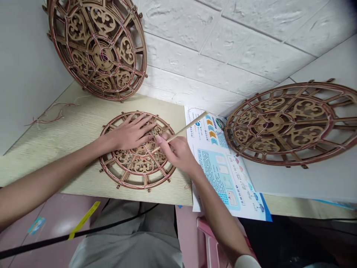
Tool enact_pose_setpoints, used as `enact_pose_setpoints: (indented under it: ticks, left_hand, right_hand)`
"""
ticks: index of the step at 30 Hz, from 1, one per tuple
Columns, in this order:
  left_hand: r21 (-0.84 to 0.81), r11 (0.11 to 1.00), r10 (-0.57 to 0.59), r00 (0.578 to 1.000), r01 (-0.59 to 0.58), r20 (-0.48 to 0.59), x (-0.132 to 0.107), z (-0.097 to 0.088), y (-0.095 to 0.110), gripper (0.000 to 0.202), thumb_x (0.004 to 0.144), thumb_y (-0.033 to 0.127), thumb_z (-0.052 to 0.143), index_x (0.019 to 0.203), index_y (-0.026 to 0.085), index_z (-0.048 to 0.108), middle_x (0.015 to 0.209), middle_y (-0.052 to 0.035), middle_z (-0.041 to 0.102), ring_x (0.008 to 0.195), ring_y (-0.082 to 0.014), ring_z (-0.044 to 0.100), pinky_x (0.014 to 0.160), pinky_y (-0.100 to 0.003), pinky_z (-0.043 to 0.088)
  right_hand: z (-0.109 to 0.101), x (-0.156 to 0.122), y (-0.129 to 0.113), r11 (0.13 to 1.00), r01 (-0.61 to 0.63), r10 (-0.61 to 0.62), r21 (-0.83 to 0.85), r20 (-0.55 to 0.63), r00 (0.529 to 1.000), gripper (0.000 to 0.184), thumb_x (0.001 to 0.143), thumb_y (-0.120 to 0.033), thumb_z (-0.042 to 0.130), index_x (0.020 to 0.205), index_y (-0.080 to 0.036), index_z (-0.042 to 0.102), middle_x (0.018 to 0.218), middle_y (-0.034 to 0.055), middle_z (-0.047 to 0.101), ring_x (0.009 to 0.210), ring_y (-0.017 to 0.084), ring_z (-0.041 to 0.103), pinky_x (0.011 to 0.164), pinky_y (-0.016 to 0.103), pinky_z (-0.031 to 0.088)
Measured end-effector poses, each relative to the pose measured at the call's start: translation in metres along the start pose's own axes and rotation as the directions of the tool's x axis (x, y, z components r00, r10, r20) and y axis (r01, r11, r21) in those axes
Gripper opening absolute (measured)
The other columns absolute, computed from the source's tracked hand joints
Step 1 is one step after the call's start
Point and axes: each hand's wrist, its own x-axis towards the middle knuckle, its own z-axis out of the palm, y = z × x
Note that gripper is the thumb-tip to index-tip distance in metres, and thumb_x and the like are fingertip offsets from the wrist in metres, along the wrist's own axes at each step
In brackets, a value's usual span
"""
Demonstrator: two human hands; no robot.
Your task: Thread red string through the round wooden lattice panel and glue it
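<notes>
Wood, thin-cut and traced with red thread: the fretwork disc (pixel 139 173) lies flat on the pale board table (pixel 69 149), directly in front of the person. I record the left hand (pixel 129 132) resting on the disc's upper half, fingers spread and laid flat. The right hand (pixel 180 152) pinches a thin wooden stick (pixel 186 129) between thumb and fingertips, with the stick's lower tip at the hub. In my judgement, the step in hand is working that tip into the central openwork. The next move calls for a firmly held disc and a light, exact touch. The instruction sheet (pixel 223 167) just right of the disc shows blue panels and diagrams. Its print is too small to read, and I see no brand.
</notes>
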Motion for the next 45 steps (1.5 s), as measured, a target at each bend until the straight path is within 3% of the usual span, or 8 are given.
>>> enact_pose_setpoints:
  ticks: [3,10,22,28,34,41,45]
  left_hand:
    - [-0.014,1.0,0.004,1.0,-0.005,-0.013,0.0,0.002,-0.002,0.066,0.11,0.054,0.021,0.167,0.02,0.021,0.171,-0.0103,0.012,0.16,-0.0326,0.007,0.127,-0.059,0.007]
    - [-0.004,1.0,-0.006,1.0,0.006,0.024,0.001,-0.003,0.001,0.068,0.11,0.055,0.021,0.167,0.019,0.02,0.172,-0.0112,0.009,0.16,-0.0326,0.004,0.127,-0.057,0.006]
    - [-0.047,0.999,0.026,1.0,-0.026,-0.015,0.0,0.002,-0.004,0.067,0.109,0.055,0.022,0.166,0.02,0.022,0.172,-0.0107,0.011,0.159,-0.0336,0.006,0.127,-0.058,0.007]
    - [-0.029,0.999,0.023,1.0,-0.023,-0.003,-0.001,0.001,-0.004,0.064,0.11,0.051,0.025,0.167,0.023,0.02,0.172,-0.0084,0.006,0.16,-0.0331,0.004,0.127,-0.058,0.007]
    - [-0.024,0.999,-0.032,0.999,0.033,0.034,0.001,-0.001,0.0,0.067,0.11,0.055,0.025,0.167,0.021,0.016,0.172,-0.0083,0.007,0.16,-0.0296,0.001,0.128,-0.055,0.007]
    - [-0.049,0.998,-0.036,0.999,0.038,0.039,0.001,-0.002,0.002,0.066,0.11,0.054,0.024,0.167,0.022,0.018,0.172,-0.0069,0.007,0.16,-0.0316,0.003,0.127,-0.058,0.009]
    - [-0.061,0.998,-0.029,0.999,0.03,0.022,0.001,0.001,0.0,0.066,0.11,0.052,0.026,0.167,0.021,0.02,0.172,-0.0077,0.008,0.16,-0.0322,0.003,0.127,-0.059,0.009]
  right_hand:
    - [0.001,-0.001,0.0,0.999,0.013,-0.012,-0.034,0.031,0.999,0.037,0.108,-0.03,0.041,0.076,-0.017,0.053,0.062,-0.001,0.05,0.051,0.009,0.046,0.056,0.026,0.035]
    - [0.003,-0.003,0.004,0.997,0.068,-0.066,-0.03,0.053,0.996,0.038,0.109,-0.029,0.04,0.073,-0.018,0.047,0.061,-0.0016,0.049,0.051,0.009,0.041,0.056,0.027,0.032]
    - [-0.001,0.0,0.001,0.998,-0.031,0.021,0.058,0.164,0.986,0.046,0.109,-0.039,0.042,0.067,-0.019,0.046,0.06,-0.0011,0.05,0.053,0.01,0.044,0.058,0.029,0.035]
    - [0.015,-0.001,0.004,0.999,0.046,-0.045,-0.018,0.04,0.998,0.044,0.108,-0.035,0.043,0.066,-0.019,0.043,0.059,-0.0002,0.05,0.052,0.01,0.044,0.054,0.029,0.033]
    - [0.01,-0.003,0.003,0.994,-0.057,0.074,0.09,-0.204,0.976,0.05,0.108,-0.035,0.042,0.061,-0.018,0.049,0.054,-0.0007,0.051,0.045,0.008,0.045,0.046,0.026,0.032]
    - [0.009,-0.005,0.001,0.999,-0.04,0.043,0.033,-0.086,0.995,0.048,0.107,-0.036,0.042,0.062,-0.019,0.044,0.053,-0.0009,0.047,0.047,0.009,0.041,0.051,0.028,0.033]
    - [0.013,-0.006,0.003,0.999,-0.038,0.04,0.027,-0.08,0.996,0.047,0.107,-0.035,0.043,0.063,-0.019,0.045,0.054,-0.0005,0.048,0.047,0.009,0.041,0.051,0.028,0.032]
